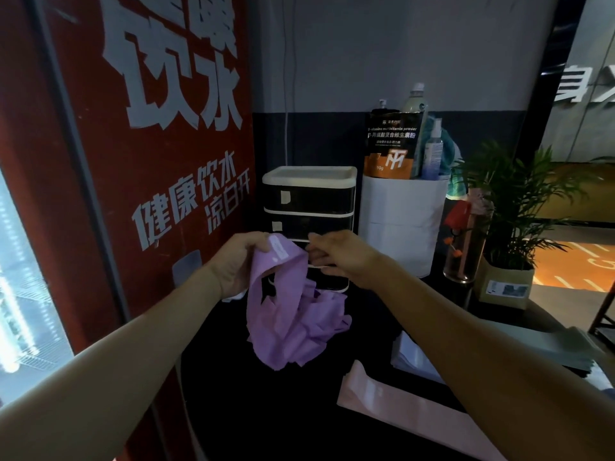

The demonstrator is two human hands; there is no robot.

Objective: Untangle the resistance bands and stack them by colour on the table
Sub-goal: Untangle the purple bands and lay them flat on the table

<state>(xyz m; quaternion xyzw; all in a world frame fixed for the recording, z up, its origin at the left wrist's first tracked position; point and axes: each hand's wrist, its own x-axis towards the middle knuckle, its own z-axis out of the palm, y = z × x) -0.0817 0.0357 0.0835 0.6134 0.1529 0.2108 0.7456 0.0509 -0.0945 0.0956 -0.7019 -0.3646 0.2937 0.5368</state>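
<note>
A tangle of purple resistance bands [293, 314] hangs above the dark table [299, 410], its lower loops bunched in a heap. My left hand [238, 261] grips the top of the tangle by one band with a white label. My right hand [336, 256] pinches the same band's edge just to the right. A pale pink band [399, 404] lies flat on the table at the lower right, partly under my right forearm.
A black-and-white drawer unit [309, 207] stands right behind my hands. A white container [402, 221] with a powder pouch and bottles is to its right. A potted plant [512, 227] stands further right. A red panel [139, 161] borders the left. Grey sheets [532, 347] lie at the right.
</note>
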